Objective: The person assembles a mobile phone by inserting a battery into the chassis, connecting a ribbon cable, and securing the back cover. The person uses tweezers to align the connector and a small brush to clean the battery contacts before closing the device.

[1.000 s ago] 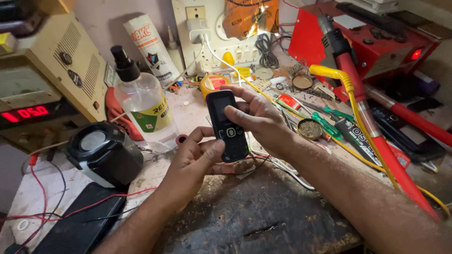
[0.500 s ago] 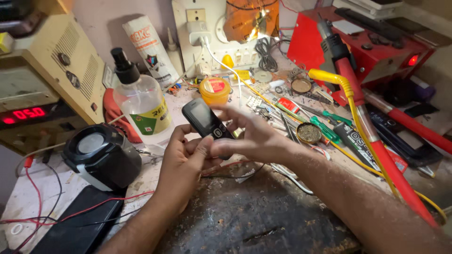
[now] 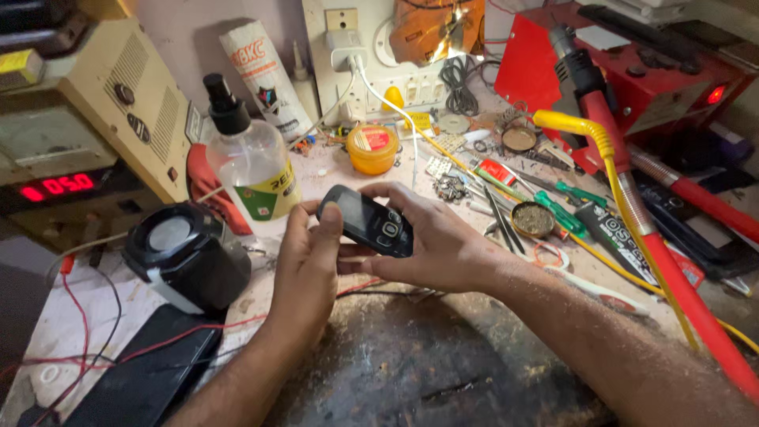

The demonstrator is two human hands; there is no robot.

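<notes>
1. My left hand [image 3: 304, 265] had its fingers curled shut around the near end of the small black phone [image 3: 365, 221], thumb pressed up against its edge.
2. My right hand [image 3: 443, 249] gripped the other end, fingers wrapped over the top edge and thumb underneath, so both hands were closed on the one phone.
3. The phone sat tilted in the air between my hands, screen and keypad facing up, held above the counter [image 3: 411, 372] and not touching it.
4. I judged the step in hand to be turning the phone over for inspection; the next move would call for a steady two-handed hold while the tilt changed, with nothing snagging the wires below.
5. Just left of my left hand stood a black magnifier-like lamp [image 3: 186, 257], and behind it a clear spray bottle [image 3: 249, 162] with a black pump.
6. Behind the phone sat a small yellow tub [image 3: 372, 149]; to the right lay green-handled screwdrivers [image 3: 571, 207] and a red hot-air tool [image 3: 632, 205].
7. A beige power supply [image 3: 75, 138] with a red display stood at far left.
</notes>
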